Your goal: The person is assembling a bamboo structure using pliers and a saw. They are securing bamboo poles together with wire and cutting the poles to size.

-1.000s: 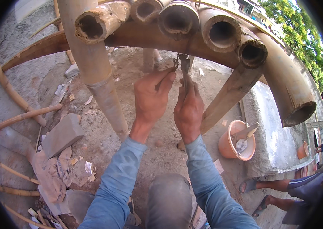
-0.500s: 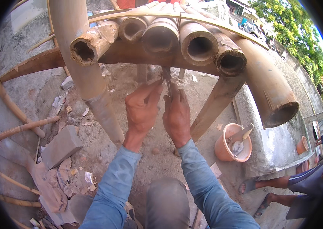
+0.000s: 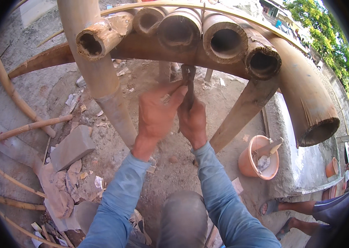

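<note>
My right hand (image 3: 192, 120) is closed round the handles of dark pincers (image 3: 188, 76), whose head points up at the underside of a bamboo crosspiece (image 3: 141, 48). Beside it, my left hand (image 3: 156, 113) is closed, its thumb and fingertips pinched close to the tool. What sits in that pinch, possibly wire, is too small and blurred to make out. Above both hands, several bamboo poles (image 3: 179, 29) lie side by side across the crosspiece, their hollow cut ends facing me. A thin bamboo strip (image 3: 153, 5) runs over the poles.
A thick upright bamboo post (image 3: 107, 89) stands left, a slanted one (image 3: 244, 111) right. An orange bucket (image 3: 246, 159) holding a wooden-handled tool is at the right, near another person's sandalled foot (image 3: 269, 207). Left lie a grey block (image 3: 73, 148), paper scraps and bamboo poles (image 3: 26, 132).
The view has shifted slightly, so the poles appear larger and further right. My right hand has turned the pincers, and their head shows more plainly. Both hands stay beneath the crosspiece.
</note>
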`<state>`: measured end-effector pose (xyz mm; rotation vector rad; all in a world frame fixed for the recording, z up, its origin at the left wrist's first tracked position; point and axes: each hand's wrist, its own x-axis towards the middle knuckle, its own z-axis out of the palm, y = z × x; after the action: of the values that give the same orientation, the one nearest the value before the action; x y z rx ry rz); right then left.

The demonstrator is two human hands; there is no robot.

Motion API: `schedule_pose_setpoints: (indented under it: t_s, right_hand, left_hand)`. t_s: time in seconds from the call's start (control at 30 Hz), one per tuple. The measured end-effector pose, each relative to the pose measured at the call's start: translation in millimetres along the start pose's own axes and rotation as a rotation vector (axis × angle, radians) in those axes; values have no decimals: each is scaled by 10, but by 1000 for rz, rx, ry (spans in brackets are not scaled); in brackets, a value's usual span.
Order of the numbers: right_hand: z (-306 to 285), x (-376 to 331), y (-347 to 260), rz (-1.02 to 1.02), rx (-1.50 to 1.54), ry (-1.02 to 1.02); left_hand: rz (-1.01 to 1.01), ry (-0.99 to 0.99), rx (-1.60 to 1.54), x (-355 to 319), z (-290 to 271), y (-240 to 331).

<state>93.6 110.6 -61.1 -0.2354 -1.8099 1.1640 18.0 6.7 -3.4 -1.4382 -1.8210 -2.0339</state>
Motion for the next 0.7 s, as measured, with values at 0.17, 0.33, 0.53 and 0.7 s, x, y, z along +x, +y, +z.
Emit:
schedule_pose_setpoints:
  t_s: [0.17, 0.33, 0.53, 0.7]
  right_hand:
    - [23, -75, 133, 243, 949, -283]
    - [-39, -38, 256, 421, 1432, -557]
    - [-214, -289, 278, 326, 637, -327]
    - [-36, -460, -64, -187, -220, 217]
  left_hand:
    - [-346, -351, -54, 386, -221, 171]
    - [-489, -640, -573, 572, 97, -12]
    - [-429, -551, -305, 461, 140, -56]
    - [-183, -498, 117, 264, 137, 154]
